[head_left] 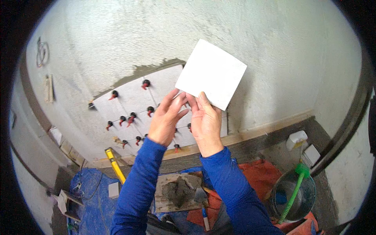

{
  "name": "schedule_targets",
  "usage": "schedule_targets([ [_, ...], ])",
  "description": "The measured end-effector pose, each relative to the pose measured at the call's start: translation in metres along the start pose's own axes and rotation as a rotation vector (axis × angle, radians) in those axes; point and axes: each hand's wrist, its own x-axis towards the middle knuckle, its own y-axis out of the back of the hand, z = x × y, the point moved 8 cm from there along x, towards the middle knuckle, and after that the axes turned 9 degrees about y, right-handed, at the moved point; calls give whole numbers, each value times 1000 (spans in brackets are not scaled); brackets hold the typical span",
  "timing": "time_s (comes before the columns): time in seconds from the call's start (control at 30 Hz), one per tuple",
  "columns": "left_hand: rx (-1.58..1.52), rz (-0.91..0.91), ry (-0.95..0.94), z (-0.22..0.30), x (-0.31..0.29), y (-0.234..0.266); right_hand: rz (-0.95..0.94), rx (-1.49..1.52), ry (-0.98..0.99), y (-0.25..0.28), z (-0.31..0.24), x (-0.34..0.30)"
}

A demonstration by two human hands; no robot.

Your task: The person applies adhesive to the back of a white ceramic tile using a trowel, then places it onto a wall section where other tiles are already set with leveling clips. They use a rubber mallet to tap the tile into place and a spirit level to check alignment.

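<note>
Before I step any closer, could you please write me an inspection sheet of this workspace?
Surface: rough pale wall, partly covered with set tiles; grey mortar shows along their upper edge.
Job's things: white tile, held up; black-and-red clips at the set tiles' joints.
Clutter: mortar-smeared board, trowel, yellow level, bucket with a green rod across it.
Hands: right hand grips the white tile's lower edge, thumb on its face; left hand loosely open beside it, contact unclear.
Cables: thin dark cord on the blue sheet.
Surroundings: orange sheet on the floor.
</note>
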Motion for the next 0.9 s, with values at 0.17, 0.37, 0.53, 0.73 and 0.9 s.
schedule_targets([
  [0.17,-199,165,17,22,16,4,-284,-200,-165,-7,13,-10],
  [0.37,32,217,-1,72,20,44,-412,-777,-225,38,-50,46],
  [0.53,140,186,108,56,17,38,-568,-736,-230,25,-87,47],
  [0.73,191,188,155,32,24,26,-530,-789,-219,31,-76,49],
  [0.9,271,297,-15,11,-17,50,-352,-706,-39,55,-97,67],
])
